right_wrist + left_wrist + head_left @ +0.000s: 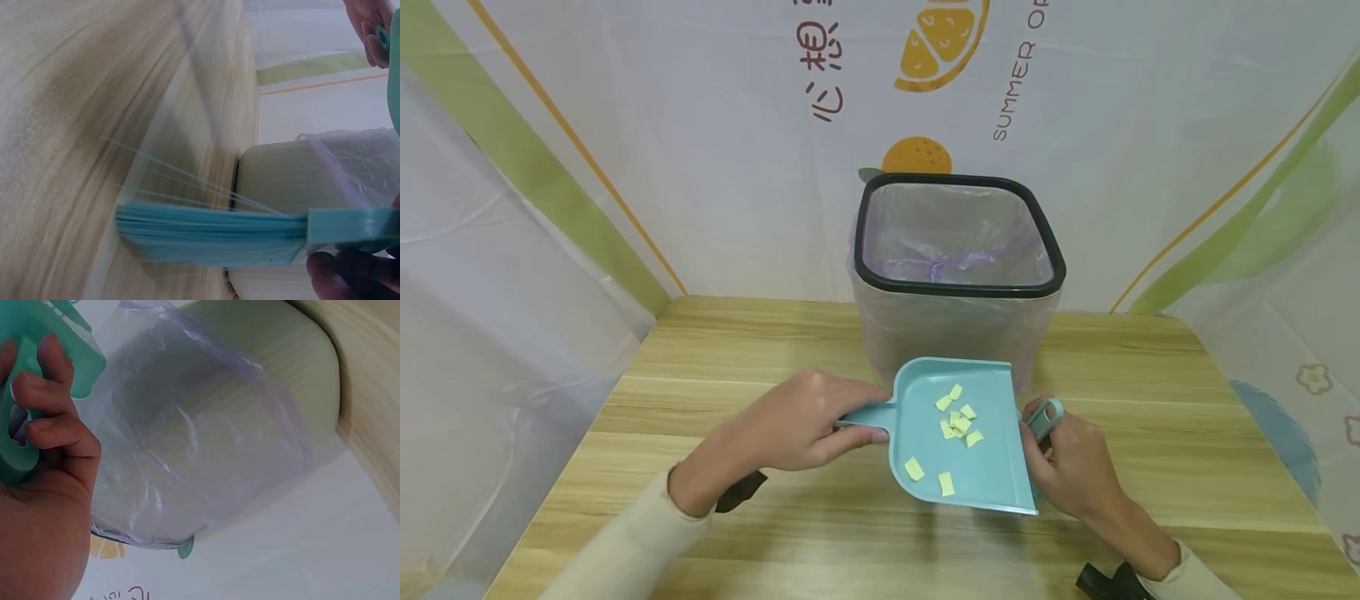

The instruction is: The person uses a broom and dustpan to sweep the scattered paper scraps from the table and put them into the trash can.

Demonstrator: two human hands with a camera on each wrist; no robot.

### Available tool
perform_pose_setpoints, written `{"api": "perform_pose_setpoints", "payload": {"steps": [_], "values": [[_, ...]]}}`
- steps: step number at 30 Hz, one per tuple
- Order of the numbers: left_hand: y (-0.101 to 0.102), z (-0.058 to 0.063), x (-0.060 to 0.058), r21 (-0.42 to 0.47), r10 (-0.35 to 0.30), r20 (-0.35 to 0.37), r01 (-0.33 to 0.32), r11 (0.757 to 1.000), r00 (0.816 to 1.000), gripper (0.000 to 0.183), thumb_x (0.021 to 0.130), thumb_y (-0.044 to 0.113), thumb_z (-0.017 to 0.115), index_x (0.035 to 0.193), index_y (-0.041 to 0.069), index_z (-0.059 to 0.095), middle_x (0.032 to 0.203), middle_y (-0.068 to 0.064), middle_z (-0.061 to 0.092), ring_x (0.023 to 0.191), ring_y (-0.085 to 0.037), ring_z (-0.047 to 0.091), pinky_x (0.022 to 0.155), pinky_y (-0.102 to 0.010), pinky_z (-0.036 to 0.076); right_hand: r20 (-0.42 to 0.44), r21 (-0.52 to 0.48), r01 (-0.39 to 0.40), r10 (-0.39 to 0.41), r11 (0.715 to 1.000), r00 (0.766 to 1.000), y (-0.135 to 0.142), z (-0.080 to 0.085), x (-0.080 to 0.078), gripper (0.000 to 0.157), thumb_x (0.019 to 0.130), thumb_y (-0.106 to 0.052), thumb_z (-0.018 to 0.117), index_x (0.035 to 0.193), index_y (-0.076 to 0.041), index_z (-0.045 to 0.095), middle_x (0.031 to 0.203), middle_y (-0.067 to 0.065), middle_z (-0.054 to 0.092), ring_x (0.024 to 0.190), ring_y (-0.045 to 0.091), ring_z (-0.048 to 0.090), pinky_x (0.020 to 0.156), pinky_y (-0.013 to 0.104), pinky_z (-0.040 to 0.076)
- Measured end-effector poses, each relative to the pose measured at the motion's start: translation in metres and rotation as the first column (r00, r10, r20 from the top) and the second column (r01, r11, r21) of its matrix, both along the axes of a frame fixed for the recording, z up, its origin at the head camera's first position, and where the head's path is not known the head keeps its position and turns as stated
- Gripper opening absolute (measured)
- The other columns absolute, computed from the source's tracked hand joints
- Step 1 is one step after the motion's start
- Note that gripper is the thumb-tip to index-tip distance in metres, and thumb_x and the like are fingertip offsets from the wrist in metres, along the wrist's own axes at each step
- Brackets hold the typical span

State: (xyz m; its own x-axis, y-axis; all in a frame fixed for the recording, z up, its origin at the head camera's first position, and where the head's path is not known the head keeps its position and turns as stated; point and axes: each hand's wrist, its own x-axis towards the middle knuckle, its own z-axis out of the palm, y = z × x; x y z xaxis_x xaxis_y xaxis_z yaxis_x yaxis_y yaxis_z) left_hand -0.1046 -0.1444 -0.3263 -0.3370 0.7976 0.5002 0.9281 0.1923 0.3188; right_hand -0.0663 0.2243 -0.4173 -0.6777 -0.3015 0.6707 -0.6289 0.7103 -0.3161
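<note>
A light blue dustpan (925, 467) is held above the table, its handle in my left hand (812, 421). Several small pale yellow paper pieces (957, 425) lie in the pan. Fingers of the left hand curl round the handle in the left wrist view. My right hand (1071, 462), beside the pan's open edge, grips a small blue brush; the handle end shows in the head view. In the right wrist view the brush (212, 234) shows its long bristles, with a few stray ones sticking out. Behind the dustpan stands a trash bin (955, 325) lined with a clear purplish bag.
The bin's black rim (958, 290) faces up, behind and slightly above the dustpan in the head view. A wood-grain table (760, 350) lies under everything. White printed curtains (715, 150) hang behind and at both sides.
</note>
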Motion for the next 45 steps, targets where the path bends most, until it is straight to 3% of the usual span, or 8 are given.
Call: {"api": "perform_pose_setpoints", "payload": {"steps": [6, 9, 15, 20, 28, 36, 41, 45], "values": [[-0.001, 0.008, -0.003, 0.011, -0.002, -0.008, 0.002, 1.000, 1.000, 0.036, 0.114, 0.032, 0.065, 0.125, -0.002, 0.072, 0.098, 0.003, 0.075, 0.072, 0.002, 0.060, 0.074, -0.020, 0.058, -0.017, 0.008, -0.006, 0.006, 1.000, 1.000, 0.000, 0.000, 0.000, 0.012, 0.090, 0.002, 0.067, 0.098, -0.006, 0.062, 0.075, -0.002, 0.067, 0.059, 0.003, 0.061, 0.049, 0.019, 0.047], [0.000, 0.012, -0.005, 0.021, -0.006, -0.012, 0.007, 1.000, 1.000, 0.033, 0.113, 0.029, 0.066, 0.124, -0.001, 0.073, 0.097, 0.003, 0.074, 0.069, 0.002, 0.058, 0.072, -0.020, 0.057, -0.002, 0.006, -0.013, 0.013, 1.000, 1.000, 0.001, 0.000, 0.001, 0.002, 0.101, -0.007, 0.064, 0.102, -0.005, 0.063, 0.081, 0.002, 0.071, 0.061, 0.004, 0.063, 0.050, 0.019, 0.048], [0.002, 0.020, -0.010, 0.027, -0.024, -0.016, 0.025, 0.999, 1.000, 0.031, 0.113, 0.029, 0.066, 0.123, 0.000, 0.073, 0.092, 0.005, 0.071, 0.067, 0.002, 0.055, 0.068, -0.017, 0.054, 0.009, 0.015, -0.022, 0.021, 1.000, 1.000, 0.002, -0.001, 0.001, 0.049, 0.118, -0.045, 0.046, 0.108, -0.002, 0.065, 0.083, 0.004, 0.071, 0.065, 0.005, 0.064, 0.052, 0.019, 0.049], [0.003, 0.027, -0.011, 0.017, -0.022, -0.009, 0.022, 1.000, 1.000, 0.028, 0.111, 0.025, 0.070, 0.123, 0.000, 0.073, 0.090, 0.005, 0.070, 0.067, 0.002, 0.056, 0.067, -0.018, 0.054, -0.007, 0.031, -0.019, 0.019, 0.999, 1.000, 0.003, -0.001, 0.001, 0.060, 0.117, -0.055, 0.042, 0.107, 0.000, 0.065, 0.078, 0.000, 0.066, 0.065, 0.004, 0.058, 0.051, 0.021, 0.047], [0.004, 0.034, -0.014, 0.011, -0.024, -0.007, 0.024, 1.000, 1.000, 0.024, 0.107, 0.020, 0.074, 0.122, 0.001, 0.073, 0.090, 0.006, 0.069, 0.067, 0.001, 0.055, 0.066, -0.019, 0.053, 0.003, 0.032, -0.010, 0.010, 0.999, 1.000, 0.002, 0.000, -0.001, 0.055, 0.116, -0.055, 0.044, 0.100, -0.005, 0.062, 0.075, -0.009, 0.054, 0.064, -0.001, 0.048, 0.049, 0.021, 0.040], [0.004, 0.045, -0.014, 0.004, -0.029, -0.033, 0.029, 1.000, 0.999, 0.034, 0.114, 0.034, 0.065, 0.122, 0.001, 0.072, 0.090, 0.006, 0.068, 0.070, 0.000, 0.056, 0.067, -0.020, 0.053, -0.043, 0.062, 0.000, 0.003, 0.998, 0.999, 0.001, 0.000, -0.002, 0.060, 0.118, -0.056, 0.032, 0.094, -0.007, 0.057, 0.074, -0.012, 0.040, 0.063, 0.000, 0.038, 0.049, 0.019, 0.031], [0.003, 0.050, -0.015, 0.012, -0.040, -0.045, 0.041, 0.999, 0.998, 0.028, 0.112, 0.027, 0.068, 0.121, 0.001, 0.072, 0.091, 0.005, 0.069, 0.069, -0.001, 0.056, 0.065, -0.020, 0.053, -0.048, 0.068, -0.008, 0.011, 0.998, 0.999, 0.002, -0.001, -0.001, 0.062, 0.119, -0.054, 0.034, 0.103, -0.001, 0.064, 0.074, -0.007, 0.048, 0.064, 0.003, 0.041, 0.052, 0.022, 0.034], [0.002, 0.055, -0.016, 0.015, -0.051, -0.036, 0.051, 0.999, 0.998, 0.026, 0.112, 0.025, 0.069, 0.122, 0.001, 0.072, 0.093, 0.005, 0.070, 0.069, -0.001, 0.056, 0.066, -0.021, 0.053, -0.029, 0.076, -0.018, 0.020, 0.997, 0.999, 0.004, -0.001, 0.000, 0.042, 0.114, -0.037, 0.052, 0.114, 0.002, 0.068, 0.079, 0.002, 0.063, 0.068, 0.008, 0.052, 0.055, 0.027, 0.042]]}}
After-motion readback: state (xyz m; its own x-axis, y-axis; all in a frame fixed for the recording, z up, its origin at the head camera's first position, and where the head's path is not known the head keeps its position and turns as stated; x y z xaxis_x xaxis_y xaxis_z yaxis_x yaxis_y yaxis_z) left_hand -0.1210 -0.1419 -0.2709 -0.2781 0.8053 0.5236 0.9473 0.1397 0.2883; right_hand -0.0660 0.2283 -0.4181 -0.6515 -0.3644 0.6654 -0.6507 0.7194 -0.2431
